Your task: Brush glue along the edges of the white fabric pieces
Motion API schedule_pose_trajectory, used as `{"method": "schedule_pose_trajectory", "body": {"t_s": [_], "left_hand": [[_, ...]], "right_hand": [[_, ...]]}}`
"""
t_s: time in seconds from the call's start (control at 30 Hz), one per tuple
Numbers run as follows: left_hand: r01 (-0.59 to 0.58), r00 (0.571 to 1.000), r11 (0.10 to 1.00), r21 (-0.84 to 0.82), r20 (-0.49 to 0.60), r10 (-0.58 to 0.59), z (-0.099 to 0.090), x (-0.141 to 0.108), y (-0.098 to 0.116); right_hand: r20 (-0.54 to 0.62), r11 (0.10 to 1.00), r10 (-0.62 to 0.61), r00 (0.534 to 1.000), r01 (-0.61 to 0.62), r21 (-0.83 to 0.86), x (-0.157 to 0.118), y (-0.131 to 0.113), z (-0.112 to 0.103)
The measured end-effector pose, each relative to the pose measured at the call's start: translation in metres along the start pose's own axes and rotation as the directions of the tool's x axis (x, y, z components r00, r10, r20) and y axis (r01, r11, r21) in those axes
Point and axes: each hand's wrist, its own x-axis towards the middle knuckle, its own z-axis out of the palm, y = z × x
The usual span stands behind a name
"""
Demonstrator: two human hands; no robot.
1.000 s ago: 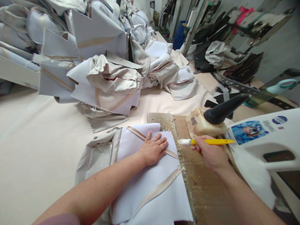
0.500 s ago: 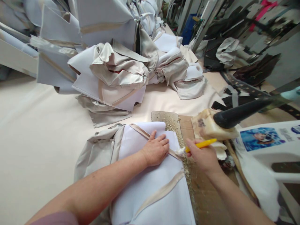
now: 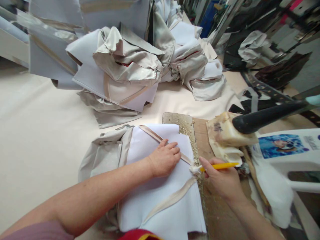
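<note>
A white bag panel (image 3: 165, 196) with beige strips and a grey fabric part (image 3: 102, 156) along its left side lies in front of me. My left hand (image 3: 166, 158) rests flat on the panel, fingers spread over one beige strip (image 3: 151, 133). In my right hand (image 3: 222, 176) is a yellow-handled brush (image 3: 222, 165), gripped between thumb and fingers. Its whitish, clotted tip (image 3: 195, 169) is at the panel's right edge, near the strip's end. Under that edge is a board (image 3: 177, 120) crusted with dried yellowish residue.
A pile of similar grey and white pieces (image 3: 130, 70) spreads across the back. To the right stand a cream block-like container (image 3: 222, 130) with a black tube (image 3: 270, 116) above it, and a white plastic jug (image 3: 270, 196) with a blue label. Cardboard (image 3: 215, 213) lies beneath my right hand.
The brush and my right hand have moved slightly down along the panel's right edge. My left hand stays on the panel. The camera view has shifted a little; red cloth appears at the bottom.
</note>
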Motion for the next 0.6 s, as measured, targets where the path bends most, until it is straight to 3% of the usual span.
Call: {"method": "schedule_pose_trajectory", "body": {"t_s": [0.2, 0.33, 0.5, 0.6], "left_hand": [[0.014, 0.999, 1.000, 0.001, 0.048, -0.015, 0.001, -0.003, 0.007], [0.030, 0.998, 0.999, 0.013, 0.054, -0.030, 0.004, -0.004, 0.007], [0.030, 0.998, 0.999, 0.023, 0.061, -0.032, 0.004, -0.004, 0.006], [0.054, 0.997, 0.999, -0.004, 0.063, -0.054, -0.001, -0.005, 0.013]], "right_hand": [[-0.106, 0.988, -0.007, 0.994, 0.023, 0.156, 0.022, 0.001, 0.010], [-0.094, 0.996, -0.006, 0.996, 0.014, 0.087, 0.007, 0.007, 0.002], [-0.050, 0.983, -0.163, 0.985, 0.166, 0.083, -0.009, 0.018, -0.002], [-0.147, 0.981, -0.179, 0.973, 0.188, 0.053, -0.008, 0.024, 0.001]]}}
